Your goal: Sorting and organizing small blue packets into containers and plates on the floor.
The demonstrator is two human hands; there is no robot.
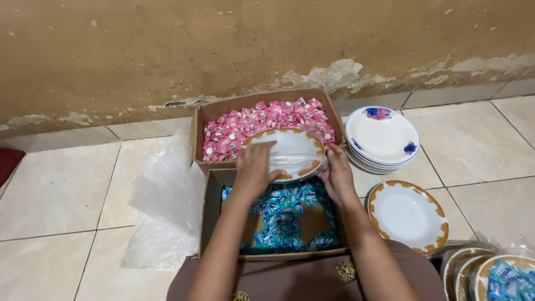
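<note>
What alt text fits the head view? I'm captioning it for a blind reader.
Both hands, left hand and right hand, hold a gold-rimmed plate in clear plastic above a box of blue sachets, near a box of pink sachets.

Arms: bare to the elbows, no sleeves visible
Garment (301, 281): brown fabric, small gold-and-black patterned motifs
Hands: no rings or watch visible
</note>
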